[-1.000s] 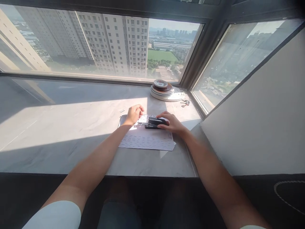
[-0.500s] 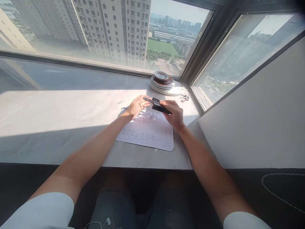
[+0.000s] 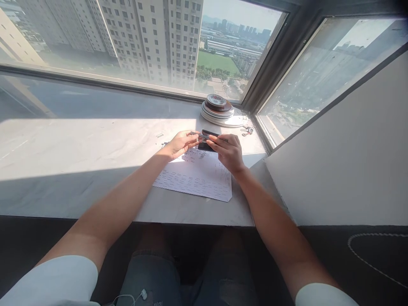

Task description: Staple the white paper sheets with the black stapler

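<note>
My right hand (image 3: 230, 151) is closed around a black stapler (image 3: 207, 145), held opened up above the papers, its metal rail pointing left. My left hand (image 3: 181, 144) meets the rail's end, with thumb and fingertips pinched on a small silver piece that looks like a strip of staples (image 3: 196, 137). Fingers partly hide where the piece and the rail meet. Beneath both hands lies a stack of white paper sheets (image 3: 197, 180) with printed lines and handwriting. Left of my left hand, another small silver strip (image 3: 160, 135) rests on the sill.
A stack of round plates (image 3: 218, 115) with a dark round dial-like item on top stands in the window corner. Keys (image 3: 247, 130) lie beside it. The pale stone sill (image 3: 79, 144) ends at a front edge above my legs. A white wall (image 3: 347, 153) rises on the right.
The stapler has turned in my right hand, its rail and black body now spread apart. My left fingers have closed from a looser pose into a pinch at the rail's end.
</note>
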`<state>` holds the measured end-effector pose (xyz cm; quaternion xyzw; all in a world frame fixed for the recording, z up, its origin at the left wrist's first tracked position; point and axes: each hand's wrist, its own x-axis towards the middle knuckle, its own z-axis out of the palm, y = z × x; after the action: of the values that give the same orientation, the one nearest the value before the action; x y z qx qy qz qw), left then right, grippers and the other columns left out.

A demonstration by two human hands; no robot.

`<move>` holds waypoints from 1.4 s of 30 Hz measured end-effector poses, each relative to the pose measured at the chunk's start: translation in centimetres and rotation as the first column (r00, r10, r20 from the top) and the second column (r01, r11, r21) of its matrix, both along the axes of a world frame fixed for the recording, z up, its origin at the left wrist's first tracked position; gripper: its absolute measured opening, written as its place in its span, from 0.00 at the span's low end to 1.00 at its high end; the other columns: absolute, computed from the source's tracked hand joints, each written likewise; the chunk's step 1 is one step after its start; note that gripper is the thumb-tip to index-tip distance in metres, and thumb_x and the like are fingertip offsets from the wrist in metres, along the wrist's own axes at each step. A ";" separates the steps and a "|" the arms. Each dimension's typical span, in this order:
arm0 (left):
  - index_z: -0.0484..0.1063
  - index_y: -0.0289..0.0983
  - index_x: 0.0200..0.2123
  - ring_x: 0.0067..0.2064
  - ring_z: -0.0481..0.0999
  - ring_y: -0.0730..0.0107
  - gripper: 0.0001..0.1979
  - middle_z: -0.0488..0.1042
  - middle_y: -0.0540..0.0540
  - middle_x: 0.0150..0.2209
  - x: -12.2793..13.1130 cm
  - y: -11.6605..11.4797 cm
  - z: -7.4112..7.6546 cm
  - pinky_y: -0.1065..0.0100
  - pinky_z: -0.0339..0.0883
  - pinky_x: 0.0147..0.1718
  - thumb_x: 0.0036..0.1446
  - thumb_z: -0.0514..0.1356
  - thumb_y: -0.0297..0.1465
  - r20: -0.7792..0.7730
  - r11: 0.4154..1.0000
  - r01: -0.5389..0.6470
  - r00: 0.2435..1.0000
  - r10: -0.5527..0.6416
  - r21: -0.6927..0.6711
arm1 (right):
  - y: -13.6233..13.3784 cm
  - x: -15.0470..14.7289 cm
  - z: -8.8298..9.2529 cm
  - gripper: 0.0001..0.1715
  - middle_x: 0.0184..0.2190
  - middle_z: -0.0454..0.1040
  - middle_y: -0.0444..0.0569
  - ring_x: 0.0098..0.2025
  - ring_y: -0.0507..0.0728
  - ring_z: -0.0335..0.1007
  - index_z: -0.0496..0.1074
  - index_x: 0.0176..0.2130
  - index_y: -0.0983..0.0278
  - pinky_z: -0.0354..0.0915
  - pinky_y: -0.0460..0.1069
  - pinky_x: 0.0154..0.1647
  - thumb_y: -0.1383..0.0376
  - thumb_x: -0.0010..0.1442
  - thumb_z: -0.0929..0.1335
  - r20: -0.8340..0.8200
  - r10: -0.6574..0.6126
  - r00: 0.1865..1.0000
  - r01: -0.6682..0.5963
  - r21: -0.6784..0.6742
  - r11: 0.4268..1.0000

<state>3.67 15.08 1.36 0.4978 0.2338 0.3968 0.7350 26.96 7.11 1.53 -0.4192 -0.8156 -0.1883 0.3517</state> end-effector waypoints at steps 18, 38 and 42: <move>0.80 0.33 0.46 0.43 0.86 0.62 0.13 0.84 0.39 0.43 -0.2 0.4 -0.2 0.57 0.78 0.52 0.60 0.72 0.32 -0.137 0.971 -0.185 0.969 0.206 0.148 | -1.1 0.3 0.9 0.22 0.37 0.83 0.46 0.39 0.59 0.77 0.84 0.46 0.60 0.73 0.54 0.41 0.54 0.53 0.81 -0.631 0.014 0.776 -0.411 -0.488 0.770; 0.82 0.35 0.43 0.43 0.85 0.58 0.22 0.85 0.39 0.39 -0.2 -2.0 1.4 0.57 0.79 0.45 0.46 0.79 0.37 -0.280 0.931 0.136 0.959 -0.037 0.339 | -0.1 -1.0 0.3 0.22 0.40 0.76 0.48 0.38 0.54 0.70 0.82 0.52 0.56 0.68 0.52 0.43 0.47 0.67 0.72 -0.633 0.131 0.763 -0.505 -0.456 0.733; 0.82 0.36 0.44 0.42 0.85 0.58 0.22 0.85 0.38 0.39 -0.3 -2.2 1.6 0.59 0.79 0.43 0.47 0.78 0.38 -0.288 0.923 0.140 0.957 -0.034 0.358 | 0.0 -1.2 0.3 0.17 0.38 0.77 0.47 0.38 0.54 0.70 0.84 0.48 0.55 0.68 0.52 0.42 0.49 0.67 0.72 -0.631 0.124 0.766 -0.491 -0.449 0.746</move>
<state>3.40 12.90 2.97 0.6891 0.2314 0.3274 0.6036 25.80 7.10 1.84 -0.3953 -0.7505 0.2714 0.4548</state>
